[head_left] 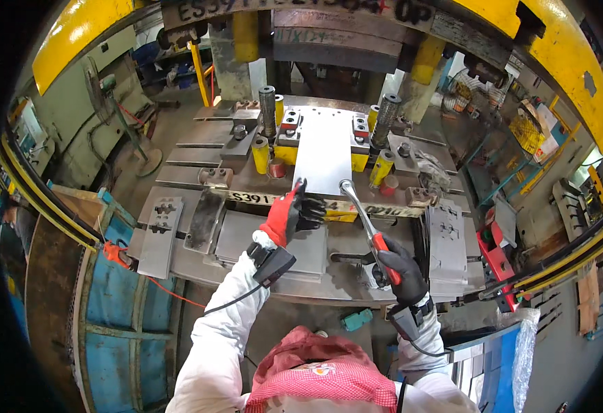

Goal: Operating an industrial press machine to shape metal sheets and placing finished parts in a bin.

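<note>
A large machine (336, 41) with a heavy upper beam takes the top of the frame. Below it, a wide metal table (339, 283) crosses the middle. Blue metal panels (112, 292) stand at the lower left of the frame. On the table, in the right of the middle, there is a stack of grey plates (447, 241); other flat grey plates (308, 258) lie under the left hand, at the centre.

The bright metal sheet (323, 146) is in the upper centre, lying flat between two dark ribbed posts (386, 117). A long steel tool with red grip (364, 219) goes from its lower right corner down to the right; its round head is at this corner.

The right hand (403, 270), in dark glove, is right of centre, with the fingers closed around the red grip. The left hand (292, 212), in red and black glove, is at the centre, the fingers partly open. One finger reaches the lower left corner of the sheet; whether it is pinched with the thumb, I cannot tell.

Smaller are the yellow cylinders (261, 155) on both sides of the sheet, and smallest the red cylinders (389, 184) beside them.
</note>
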A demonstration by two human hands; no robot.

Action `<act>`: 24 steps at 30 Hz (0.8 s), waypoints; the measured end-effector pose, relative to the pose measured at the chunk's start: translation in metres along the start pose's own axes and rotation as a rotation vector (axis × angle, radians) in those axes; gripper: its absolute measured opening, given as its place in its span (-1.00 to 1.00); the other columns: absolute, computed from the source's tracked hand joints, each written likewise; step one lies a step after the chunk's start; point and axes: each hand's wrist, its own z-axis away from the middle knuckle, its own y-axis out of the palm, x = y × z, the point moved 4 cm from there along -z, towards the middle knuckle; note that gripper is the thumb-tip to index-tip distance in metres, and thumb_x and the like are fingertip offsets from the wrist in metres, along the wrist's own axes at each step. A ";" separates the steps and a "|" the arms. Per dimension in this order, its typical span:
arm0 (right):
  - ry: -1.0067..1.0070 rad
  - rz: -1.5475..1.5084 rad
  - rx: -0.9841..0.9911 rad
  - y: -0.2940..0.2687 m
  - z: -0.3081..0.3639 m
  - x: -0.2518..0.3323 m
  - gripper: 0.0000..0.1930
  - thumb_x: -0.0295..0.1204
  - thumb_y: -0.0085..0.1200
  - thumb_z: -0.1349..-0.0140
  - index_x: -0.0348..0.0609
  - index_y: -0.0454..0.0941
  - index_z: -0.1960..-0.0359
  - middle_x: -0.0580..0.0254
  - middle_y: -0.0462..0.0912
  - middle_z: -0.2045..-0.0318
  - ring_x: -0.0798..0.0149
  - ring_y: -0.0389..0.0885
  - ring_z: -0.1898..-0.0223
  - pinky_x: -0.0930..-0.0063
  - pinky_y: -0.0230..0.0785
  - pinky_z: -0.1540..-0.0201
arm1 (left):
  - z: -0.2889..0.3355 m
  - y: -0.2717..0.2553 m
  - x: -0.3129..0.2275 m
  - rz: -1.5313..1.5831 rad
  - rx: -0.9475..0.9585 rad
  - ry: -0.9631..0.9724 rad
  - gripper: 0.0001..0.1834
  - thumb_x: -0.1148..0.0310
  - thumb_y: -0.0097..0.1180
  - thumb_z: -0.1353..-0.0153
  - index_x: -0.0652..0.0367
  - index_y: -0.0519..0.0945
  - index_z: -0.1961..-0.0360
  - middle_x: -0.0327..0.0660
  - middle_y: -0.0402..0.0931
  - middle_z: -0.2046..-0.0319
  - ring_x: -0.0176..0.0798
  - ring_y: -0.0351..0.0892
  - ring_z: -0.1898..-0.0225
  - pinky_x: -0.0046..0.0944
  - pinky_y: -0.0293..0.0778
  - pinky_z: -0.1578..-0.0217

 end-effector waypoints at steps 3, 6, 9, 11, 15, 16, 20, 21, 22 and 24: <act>0.033 -0.049 0.032 -0.003 0.002 -0.002 -0.42 -0.26 -0.04 -0.08 -0.35 0.24 -0.11 0.35 0.43 0.26 0.54 0.36 0.31 0.69 0.22 0.24 | 0.012 0.006 0.000 0.025 -0.015 -0.010 -0.44 -0.10 -0.23 -0.21 0.22 0.54 0.27 -0.17 0.57 0.48 -0.30 0.55 0.52 -0.37 0.48 0.53; 0.031 -0.066 0.046 0.002 0.003 0.004 -0.42 -0.24 -0.04 -0.07 -0.33 0.24 -0.10 0.39 0.43 0.35 0.57 0.37 0.44 0.71 0.22 0.41 | 0.009 0.006 0.000 0.114 0.047 0.004 -0.46 -0.07 -0.23 -0.22 0.24 0.54 0.27 -0.18 0.57 0.48 -0.29 0.55 0.49 -0.35 0.49 0.42; 0.043 -0.105 0.048 0.003 0.005 0.008 -0.42 -0.23 -0.04 -0.07 -0.30 0.23 -0.11 0.33 0.48 0.40 0.55 0.38 0.54 0.70 0.20 0.54 | 0.015 0.013 -0.003 0.122 0.023 0.029 -0.45 -0.07 -0.26 -0.24 0.24 0.54 0.26 -0.17 0.57 0.47 -0.28 0.55 0.48 -0.33 0.49 0.41; 0.052 -0.096 0.068 0.003 0.005 0.014 -0.42 -0.23 -0.04 -0.07 -0.28 0.22 -0.11 0.29 0.50 0.40 0.54 0.38 0.57 0.69 0.20 0.56 | 0.010 0.009 0.001 0.150 0.065 0.017 -0.44 -0.07 -0.27 -0.24 0.23 0.53 0.23 -0.16 0.57 0.45 -0.27 0.55 0.47 -0.32 0.49 0.40; 0.082 -0.101 0.097 0.002 0.004 0.018 -0.43 -0.23 -0.04 -0.08 -0.25 0.22 -0.11 0.20 0.53 0.38 0.54 0.37 0.59 0.70 0.20 0.57 | 0.020 0.011 -0.001 0.136 0.071 -0.025 -0.46 -0.07 -0.27 -0.24 0.20 0.51 0.17 -0.15 0.57 0.42 -0.24 0.56 0.45 -0.30 0.49 0.39; 0.080 -0.109 0.111 0.001 0.004 0.018 -0.43 -0.22 -0.05 -0.09 -0.24 0.21 -0.12 0.18 0.53 0.37 0.53 0.37 0.60 0.70 0.20 0.57 | 0.023 0.011 -0.001 0.122 0.059 -0.019 -0.46 -0.07 -0.26 -0.24 0.19 0.50 0.15 -0.14 0.57 0.41 -0.24 0.56 0.45 -0.30 0.49 0.39; 0.080 -0.113 0.149 0.005 0.003 0.019 -0.43 -0.20 -0.06 -0.12 -0.20 0.18 -0.14 0.13 0.53 0.36 0.52 0.37 0.60 0.69 0.21 0.59 | 0.039 0.003 -0.001 0.059 -0.018 0.001 -0.46 -0.08 -0.26 -0.23 0.18 0.49 0.12 -0.13 0.57 0.38 -0.23 0.57 0.43 -0.29 0.49 0.41; 0.082 -0.110 0.154 0.004 0.003 0.018 -0.42 -0.19 -0.06 -0.12 -0.19 0.17 -0.15 0.13 0.53 0.36 0.52 0.37 0.61 0.69 0.21 0.59 | 0.043 0.000 0.001 0.042 -0.040 0.002 -0.45 -0.08 -0.26 -0.23 0.18 0.49 0.12 -0.13 0.57 0.37 -0.23 0.58 0.43 -0.29 0.49 0.42; 0.085 -0.107 0.160 0.002 0.002 0.017 -0.42 -0.19 -0.06 -0.12 -0.18 0.16 -0.15 0.13 0.53 0.36 0.52 0.37 0.61 0.69 0.21 0.59 | 0.046 -0.008 0.005 0.019 -0.068 0.028 -0.45 -0.07 -0.26 -0.24 0.20 0.49 0.12 -0.11 0.57 0.36 -0.22 0.58 0.45 -0.28 0.49 0.43; 0.092 -0.104 0.164 0.001 0.002 0.016 -0.42 -0.18 -0.06 -0.13 -0.17 0.15 -0.16 0.13 0.53 0.36 0.51 0.37 0.61 0.69 0.21 0.59 | 0.066 -0.021 0.005 0.036 -0.097 0.129 -0.45 -0.07 -0.25 -0.24 0.22 0.48 0.11 -0.11 0.57 0.37 -0.23 0.58 0.46 -0.28 0.49 0.45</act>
